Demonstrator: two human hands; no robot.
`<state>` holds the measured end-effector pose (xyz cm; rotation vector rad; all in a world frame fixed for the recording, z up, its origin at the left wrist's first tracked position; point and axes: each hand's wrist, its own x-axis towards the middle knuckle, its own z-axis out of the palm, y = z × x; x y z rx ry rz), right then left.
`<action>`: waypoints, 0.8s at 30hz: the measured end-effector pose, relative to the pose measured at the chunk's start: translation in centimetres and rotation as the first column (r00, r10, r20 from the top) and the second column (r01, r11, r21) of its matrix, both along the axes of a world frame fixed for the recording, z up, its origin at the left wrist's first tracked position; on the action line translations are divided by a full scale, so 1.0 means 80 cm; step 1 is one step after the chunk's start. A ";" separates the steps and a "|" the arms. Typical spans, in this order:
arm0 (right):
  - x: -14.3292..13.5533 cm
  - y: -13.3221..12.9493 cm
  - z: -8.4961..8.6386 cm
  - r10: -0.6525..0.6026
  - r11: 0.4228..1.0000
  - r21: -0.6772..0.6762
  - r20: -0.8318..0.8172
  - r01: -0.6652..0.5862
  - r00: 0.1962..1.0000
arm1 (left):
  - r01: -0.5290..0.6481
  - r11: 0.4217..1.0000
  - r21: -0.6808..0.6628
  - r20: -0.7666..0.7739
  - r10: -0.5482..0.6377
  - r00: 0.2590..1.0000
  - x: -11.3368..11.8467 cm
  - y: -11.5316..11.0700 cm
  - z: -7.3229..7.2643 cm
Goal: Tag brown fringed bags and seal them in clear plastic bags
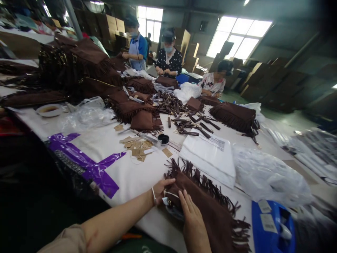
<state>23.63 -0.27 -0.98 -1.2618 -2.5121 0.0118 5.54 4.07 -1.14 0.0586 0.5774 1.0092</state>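
A dark brown fringed bag (210, 203) lies on the near side of the table, its strips spread along the far and right edges. My left hand (160, 189) holds the bag's left end, thumb on top and the other fingers mostly hidden. Flat on the bag near its opening rests my right hand (193, 218), fingers stretched out and together. Between the hands, the opening shows a pale edge, a small white label (165, 200) and something clear like plastic inside. Just beyond the bag is a stack of white plastic bags (209, 158).
Brown tags (138, 147), several dark straps (196, 126) and piled fringed bags (134, 105) cover the table's far part. Clear plastic (268, 175) and a blue container (272, 225) stand right. Purple tape (101, 175) marks the left edge. Co-workers (168, 58) are across the table.
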 end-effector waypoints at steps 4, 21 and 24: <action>-0.003 -0.013 -0.003 0.035 0.999 -0.024 0.007 -0.034 0.999 | -0.095 0.995 -0.010 0.027 0.095 0.995 -0.009 0.015 -0.010; 0.018 -0.017 0.002 0.317 0.901 -0.322 0.027 -0.292 0.948 | 0.774 0.537 0.336 -0.854 0.521 0.009 0.019 -0.010 0.012; 0.078 0.003 0.001 0.156 0.932 -0.334 0.012 -0.143 0.988 | 0.868 0.465 0.176 -0.769 0.615 -0.174 0.022 -0.011 0.008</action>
